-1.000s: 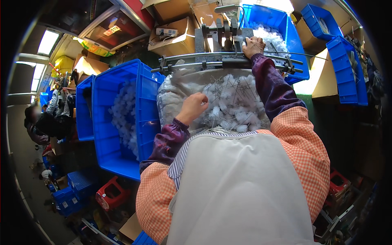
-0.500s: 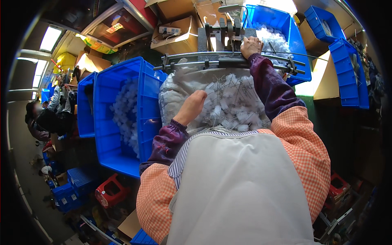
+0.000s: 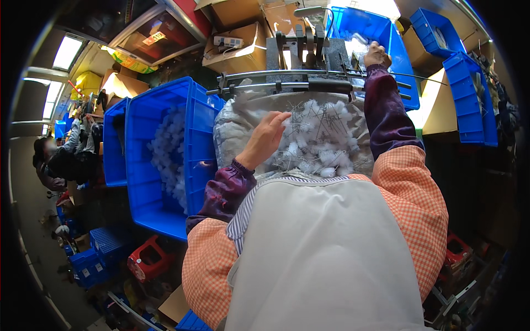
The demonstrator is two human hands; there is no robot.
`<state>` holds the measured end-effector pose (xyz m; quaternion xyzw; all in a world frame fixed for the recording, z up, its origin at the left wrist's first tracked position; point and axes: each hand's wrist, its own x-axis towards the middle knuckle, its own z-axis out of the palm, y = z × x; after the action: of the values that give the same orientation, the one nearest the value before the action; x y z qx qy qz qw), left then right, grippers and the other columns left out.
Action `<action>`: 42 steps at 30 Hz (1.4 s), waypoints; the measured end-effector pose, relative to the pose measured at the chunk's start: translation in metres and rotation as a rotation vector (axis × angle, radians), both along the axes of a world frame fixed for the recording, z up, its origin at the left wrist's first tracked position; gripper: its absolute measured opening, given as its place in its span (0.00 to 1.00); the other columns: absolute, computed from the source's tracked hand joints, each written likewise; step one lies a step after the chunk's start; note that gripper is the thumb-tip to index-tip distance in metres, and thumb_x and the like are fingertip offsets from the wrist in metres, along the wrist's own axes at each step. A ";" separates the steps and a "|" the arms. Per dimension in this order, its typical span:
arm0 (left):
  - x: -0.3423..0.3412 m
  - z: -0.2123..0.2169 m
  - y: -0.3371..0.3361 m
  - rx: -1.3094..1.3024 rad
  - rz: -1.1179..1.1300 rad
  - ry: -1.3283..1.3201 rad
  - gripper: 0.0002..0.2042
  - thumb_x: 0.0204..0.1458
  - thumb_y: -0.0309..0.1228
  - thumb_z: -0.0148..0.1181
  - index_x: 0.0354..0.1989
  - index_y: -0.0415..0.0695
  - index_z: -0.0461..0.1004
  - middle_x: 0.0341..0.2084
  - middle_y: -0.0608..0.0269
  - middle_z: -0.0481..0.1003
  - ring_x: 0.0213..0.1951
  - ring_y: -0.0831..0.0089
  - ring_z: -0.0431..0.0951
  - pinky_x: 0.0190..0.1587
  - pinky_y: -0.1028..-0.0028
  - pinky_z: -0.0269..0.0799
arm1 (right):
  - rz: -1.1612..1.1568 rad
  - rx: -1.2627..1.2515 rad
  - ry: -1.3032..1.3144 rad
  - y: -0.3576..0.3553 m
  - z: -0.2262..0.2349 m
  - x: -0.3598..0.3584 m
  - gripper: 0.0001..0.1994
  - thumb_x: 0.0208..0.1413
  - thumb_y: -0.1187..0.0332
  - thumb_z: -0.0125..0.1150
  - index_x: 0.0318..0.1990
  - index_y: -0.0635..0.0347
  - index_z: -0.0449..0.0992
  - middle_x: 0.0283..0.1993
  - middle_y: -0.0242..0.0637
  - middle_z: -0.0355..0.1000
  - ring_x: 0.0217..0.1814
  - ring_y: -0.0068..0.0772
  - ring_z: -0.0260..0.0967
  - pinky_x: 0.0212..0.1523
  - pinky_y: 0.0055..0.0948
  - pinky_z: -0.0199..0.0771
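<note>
My left hand [image 3: 266, 141] hovers at the left side of a pile of small white plastic pieces [image 3: 326, 157] and thin metal pins [image 3: 327, 118]; its fingers are stretched out and nothing shows in them. The pile lies on a pale cloth [image 3: 234, 129] across my lap. At the far right, my right hand [image 3: 377, 55] is over a blue bin [image 3: 402, 55] that holds more white pieces. Its fingers are curled closed, and what they hold, if anything, is hidden. Between the hands stands a metal bench fixture [image 3: 301, 49] with upright dark plates and horizontal rods [image 3: 265, 85] before it.
A large blue bin [image 3: 212, 140] with white pieces stands at my left. Smaller blue bins [image 3: 469, 99] stand at the far right. Cardboard boxes [image 3: 234, 49] sit behind the fixture. Red stools [image 3: 150, 259] are low on both sides. Another person [image 3: 69, 160] works at the far left.
My right hand has left the fixture and moved right, over the blue bin. My left hand has risen slightly to the right, its closed fingers now stretched out.
</note>
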<state>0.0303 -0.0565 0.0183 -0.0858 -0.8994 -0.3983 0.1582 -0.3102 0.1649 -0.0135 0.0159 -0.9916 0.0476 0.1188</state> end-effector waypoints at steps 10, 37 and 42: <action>-0.037 -0.002 0.023 0.123 0.085 0.148 0.16 0.44 0.23 0.61 0.43 0.41 0.69 0.35 0.54 0.74 0.32 0.65 0.76 0.29 0.74 0.72 | 1.226 -0.733 -1.144 -0.045 0.027 0.162 0.17 0.57 0.71 0.48 0.54 0.63 0.64 0.44 0.38 0.70 0.43 0.24 0.65 0.47 0.25 0.64; 0.009 -0.064 -0.001 -0.188 0.222 -0.416 0.17 0.48 0.40 0.56 0.41 0.41 0.68 0.37 0.52 0.71 0.40 0.55 0.72 0.40 0.63 0.68 | 0.540 -0.149 -0.011 -0.067 -0.048 0.021 0.12 0.53 0.59 0.49 0.42 0.48 0.72 0.46 0.30 0.69 0.53 0.37 0.61 0.53 0.38 0.54; 0.004 -0.073 -0.002 -0.325 0.211 -0.469 0.15 0.45 0.35 0.57 0.40 0.40 0.68 0.35 0.52 0.71 0.39 0.55 0.72 0.41 0.63 0.67 | 0.377 -0.080 -0.105 -0.068 -0.046 0.016 0.14 0.52 0.56 0.50 0.44 0.46 0.73 0.48 0.30 0.69 0.54 0.36 0.60 0.56 0.44 0.49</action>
<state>0.0341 -0.0588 -0.0551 0.0780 -0.9673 -0.2397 -0.0292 -0.2943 0.0969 -0.0592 0.1943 -0.9733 0.1089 0.0562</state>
